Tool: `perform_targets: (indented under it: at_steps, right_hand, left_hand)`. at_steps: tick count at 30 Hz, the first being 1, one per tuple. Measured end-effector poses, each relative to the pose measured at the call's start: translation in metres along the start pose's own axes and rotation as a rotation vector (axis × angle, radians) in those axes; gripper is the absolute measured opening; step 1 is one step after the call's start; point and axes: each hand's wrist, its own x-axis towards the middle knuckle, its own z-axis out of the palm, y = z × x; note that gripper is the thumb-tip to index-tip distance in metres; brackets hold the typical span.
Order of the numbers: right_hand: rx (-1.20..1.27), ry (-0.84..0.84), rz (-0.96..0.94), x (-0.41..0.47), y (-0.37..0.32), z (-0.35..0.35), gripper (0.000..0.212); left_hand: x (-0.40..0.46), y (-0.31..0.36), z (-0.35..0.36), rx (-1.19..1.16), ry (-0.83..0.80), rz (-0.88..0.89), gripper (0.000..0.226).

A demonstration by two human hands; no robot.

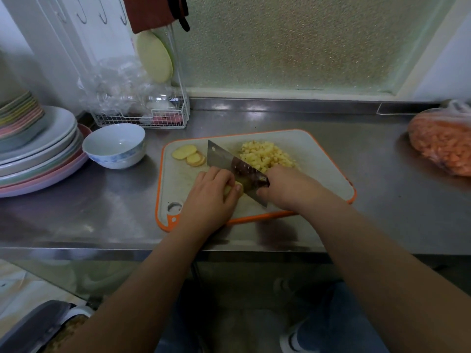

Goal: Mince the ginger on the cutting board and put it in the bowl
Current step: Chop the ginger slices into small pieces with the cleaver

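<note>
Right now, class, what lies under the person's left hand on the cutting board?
A pale piece of ginger peeks out beneath the left hand, beside the cleaver that the right hand grips. The fingers cover most of it, so its full shape is hidden.

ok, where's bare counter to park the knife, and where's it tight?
Bare steel lies between the cutting board and the bag of orange pieces, behind the board up to the window sill, and in front of the bowl toward the counter edge. Crowded: the left corner, with stacked plates, bowl and wire rack.
</note>
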Motion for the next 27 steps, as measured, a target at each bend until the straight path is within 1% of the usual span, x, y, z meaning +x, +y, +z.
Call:
perform_targets:
  at_steps: [4, 9, 13, 22, 24, 27]
  right_hand:
    - [0.033, 0.041, -0.013, 0.001, 0.006, -0.003, 0.017]
    - [-0.012, 0.086, -0.047, -0.012, 0.002, -0.019, 0.02]
    - [-0.058, 0.046, -0.039, -0.016, -0.007, -0.023, 0.02]
    - [-0.205, -0.077, -0.027, -0.013, -0.024, -0.034, 0.012]
    - [-0.206, -0.083, -0.015, -0.008, -0.025, -0.026, 0.017]
    - [-0.134, -0.049, -0.012, -0.001, -0.02, -0.007, 0.018]
  left_hand:
    - [-0.002, 0.001, 0.0, -0.033, 0.023, -0.007, 0.008]
    - [-0.001, 0.001, 0.0, -0.05, 0.02, -0.025, 0.009]
    - [0.0, 0.001, 0.0, -0.056, 0.018, -0.027, 0.01]
    - [0.001, -0.002, -0.001, -0.063, -0.031, -0.028, 0.009]
    - [0.002, -0.002, -0.001, -0.059, -0.035, -0.024, 0.009]
    - [0.002, -0.003, 0.0, -0.053, -0.027, -0.022, 0.008]
